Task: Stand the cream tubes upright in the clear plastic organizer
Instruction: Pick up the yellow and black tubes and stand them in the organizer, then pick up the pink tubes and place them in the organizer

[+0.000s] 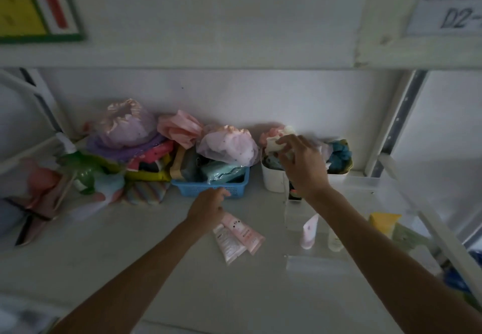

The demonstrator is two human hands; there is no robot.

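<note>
Two pink cream tubes lie flat on the white shelf, side by side. My left hand rests over their upper ends, fingers curled; whether it grips them I cannot tell. The clear plastic organizer stands to the right. Inside it a pink tube stands upright, with a pale tube next to it. A dark tube stands at the organizer's back. My right hand hovers above that back part, over a white bin, fingers spread and holding nothing that I can make out.
A blue basket full of pouches sits behind my left hand. A white bin of cloth items stands behind the organizer. Bagged soft items pile up at the back left. A yellow box lies at the right. An upper shelf hangs overhead.
</note>
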